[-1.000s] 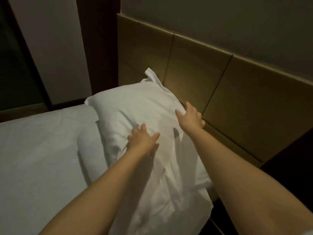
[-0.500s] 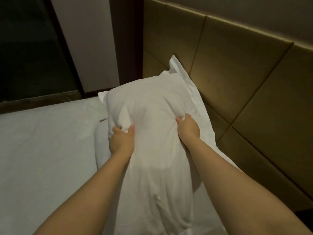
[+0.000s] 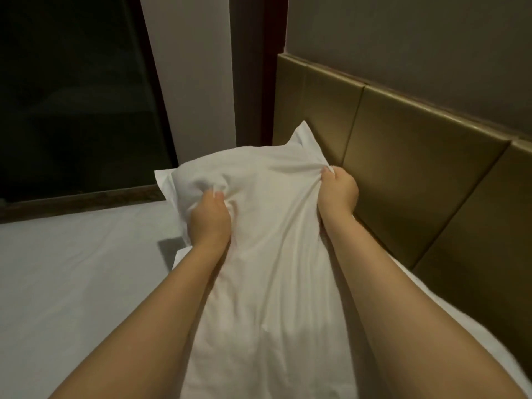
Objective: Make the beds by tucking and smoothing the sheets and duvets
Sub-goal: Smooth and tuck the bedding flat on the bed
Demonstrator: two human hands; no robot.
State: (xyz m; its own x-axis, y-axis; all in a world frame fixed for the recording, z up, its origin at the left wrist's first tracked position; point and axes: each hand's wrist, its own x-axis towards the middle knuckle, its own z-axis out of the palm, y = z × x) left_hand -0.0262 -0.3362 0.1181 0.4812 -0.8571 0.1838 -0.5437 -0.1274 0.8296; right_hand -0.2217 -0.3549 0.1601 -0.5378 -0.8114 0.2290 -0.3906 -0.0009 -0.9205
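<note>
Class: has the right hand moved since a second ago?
Yes. The right hand shifted along the headboard towards the dark window, and now grips the pillow.

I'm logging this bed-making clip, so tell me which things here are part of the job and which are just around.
In the job: pillow, gripped by left hand and right hand; sheet.
Just around: headboard; window; wall.

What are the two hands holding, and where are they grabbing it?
Both grip the white pillow. The left hand bunches its cover near the far left corner; the right hand bunches it at the far right edge, by the headboard.
</note>
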